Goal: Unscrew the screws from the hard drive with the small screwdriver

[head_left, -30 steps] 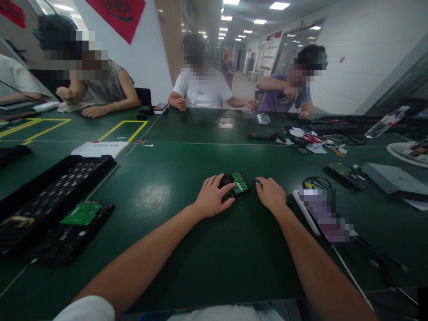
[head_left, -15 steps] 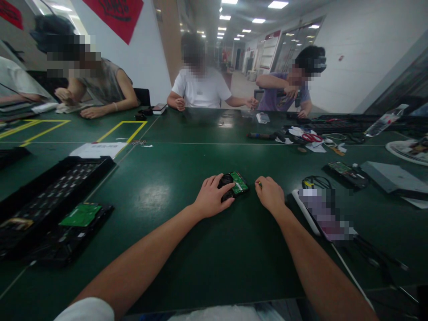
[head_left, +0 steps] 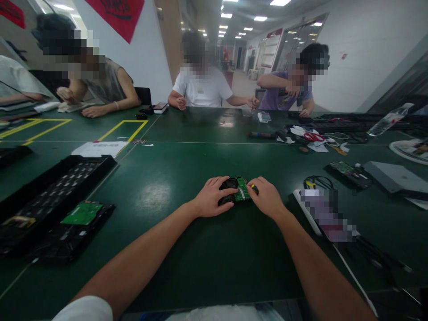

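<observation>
A hard drive (head_left: 243,191) with a green circuit board on its right part lies on the green table in front of me. My left hand (head_left: 214,196) grips it from the left, thumb at the near edge and fingers over the black part. My right hand (head_left: 266,196) is closed around a small screwdriver with a yellow-and-black handle (head_left: 254,189); its tip is hidden. Fingers of that hand meet the right edge of the board.
To the left are a long black tray (head_left: 63,191) and a black unit with a green board (head_left: 82,213). On the right lie a phone (head_left: 326,214), cables, another drive (head_left: 347,174) and a grey box (head_left: 396,178). Across the table sit several people.
My right hand has moved left with the screwdriver, from beside the hard drive onto its right edge. The drive has turned slightly under my left hand.
</observation>
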Motion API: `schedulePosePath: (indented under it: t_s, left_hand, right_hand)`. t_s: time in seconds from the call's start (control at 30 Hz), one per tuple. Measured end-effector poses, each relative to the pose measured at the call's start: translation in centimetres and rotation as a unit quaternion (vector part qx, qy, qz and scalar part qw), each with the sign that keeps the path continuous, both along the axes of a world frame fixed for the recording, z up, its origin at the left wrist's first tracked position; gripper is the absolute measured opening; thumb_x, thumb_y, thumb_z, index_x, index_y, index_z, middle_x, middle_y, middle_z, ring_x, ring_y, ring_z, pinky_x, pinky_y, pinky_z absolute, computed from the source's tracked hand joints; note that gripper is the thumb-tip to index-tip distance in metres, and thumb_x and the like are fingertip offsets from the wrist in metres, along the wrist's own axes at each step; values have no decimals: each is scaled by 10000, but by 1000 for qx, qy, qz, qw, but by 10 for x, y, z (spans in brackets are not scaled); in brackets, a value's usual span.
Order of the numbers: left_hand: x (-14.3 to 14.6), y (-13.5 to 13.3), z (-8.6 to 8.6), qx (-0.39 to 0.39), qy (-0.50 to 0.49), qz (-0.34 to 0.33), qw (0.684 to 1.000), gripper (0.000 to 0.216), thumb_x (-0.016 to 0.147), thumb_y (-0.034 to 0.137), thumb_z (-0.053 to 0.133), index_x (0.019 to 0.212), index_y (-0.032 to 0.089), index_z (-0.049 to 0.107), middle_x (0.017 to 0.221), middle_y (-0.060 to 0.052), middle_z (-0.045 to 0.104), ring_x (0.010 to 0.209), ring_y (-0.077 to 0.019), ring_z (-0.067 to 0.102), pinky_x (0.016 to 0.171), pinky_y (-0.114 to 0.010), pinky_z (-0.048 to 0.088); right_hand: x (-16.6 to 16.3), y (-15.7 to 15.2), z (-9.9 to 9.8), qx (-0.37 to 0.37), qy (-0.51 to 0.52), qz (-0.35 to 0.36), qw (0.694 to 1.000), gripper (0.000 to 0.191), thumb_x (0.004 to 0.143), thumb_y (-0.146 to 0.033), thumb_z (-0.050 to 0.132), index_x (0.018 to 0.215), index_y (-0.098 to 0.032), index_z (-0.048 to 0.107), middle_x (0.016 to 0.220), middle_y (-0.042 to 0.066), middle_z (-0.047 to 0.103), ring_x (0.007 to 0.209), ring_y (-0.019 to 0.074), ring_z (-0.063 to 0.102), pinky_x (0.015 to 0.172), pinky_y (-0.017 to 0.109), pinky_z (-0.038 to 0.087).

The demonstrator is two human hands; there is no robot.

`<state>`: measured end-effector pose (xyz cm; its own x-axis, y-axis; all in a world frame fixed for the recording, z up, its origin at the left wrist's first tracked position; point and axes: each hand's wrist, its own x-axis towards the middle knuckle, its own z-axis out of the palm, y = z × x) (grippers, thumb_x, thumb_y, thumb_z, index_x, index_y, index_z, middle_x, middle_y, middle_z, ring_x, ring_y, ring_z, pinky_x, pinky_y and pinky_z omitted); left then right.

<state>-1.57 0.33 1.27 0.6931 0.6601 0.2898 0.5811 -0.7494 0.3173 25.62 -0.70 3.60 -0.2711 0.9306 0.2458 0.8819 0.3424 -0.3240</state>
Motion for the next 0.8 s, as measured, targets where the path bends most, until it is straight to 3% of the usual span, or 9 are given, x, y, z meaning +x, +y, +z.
schedulePosePath:
  t_s: [0.13,0.3,0.67,0.8]
  left_hand:
    - [0,0,-3,13,-11,-8,1000,553,1007,545,634,1509,311,637,1699,-150,382,1541,-390,396,1246,-622,326]
    - [1,2,-6,14,-17,-5,1000,558,996,550,653,1503,316,639,1708,-140,374,1532,-397,406,1239,-633,337]
    - [1,1,-5,19,-22,-2,1000,550,979,531,686,1485,318,658,1708,-129,384,1513,-393,429,1232,-629,353]
    - [1,0,-4,20,-23,-2,1000,546,981,528,685,1483,312,661,1701,-133,395,1517,-391,424,1231,-628,356]
  right_hand:
    - [11,6,-1,-11,22,60,998,164,1036,-272,565,989,-221,713,1048,79,707,986,236,678,922,378,510]
    - [12,8,-3,-3,38,91,995,146,1028,-261,581,986,-219,714,1031,84,714,962,241,683,910,388,519]
    - [13,7,-1,8,61,90,994,118,998,-259,610,970,-232,721,1005,68,719,927,236,692,884,394,521]
    - [16,7,0,37,80,54,995,118,993,-279,609,975,-234,717,996,63,712,934,241,692,882,404,522]
